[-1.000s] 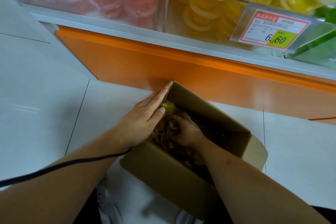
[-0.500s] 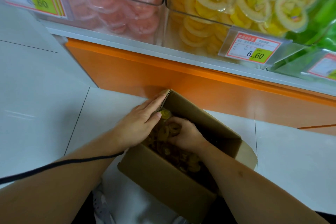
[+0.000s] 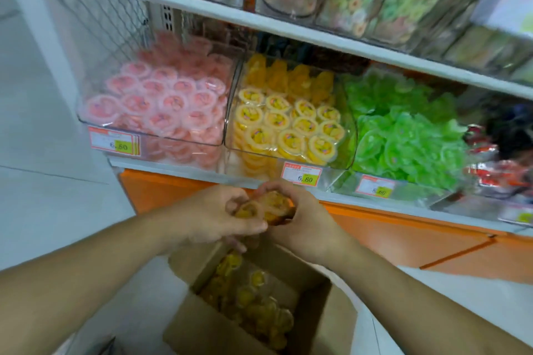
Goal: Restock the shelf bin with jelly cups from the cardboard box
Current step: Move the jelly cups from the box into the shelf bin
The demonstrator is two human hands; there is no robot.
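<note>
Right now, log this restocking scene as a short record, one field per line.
left hand: raised above the box, holds yellow jelly cups
right hand: holds the same handful from the other side
cardboard box: open on the floor, more yellow cups inside
yellow bin: middle of the shelf, directly above the hands, partly filled
pink bin: to its left
green bin: to its right
price tag: below the yellow bin
</note>
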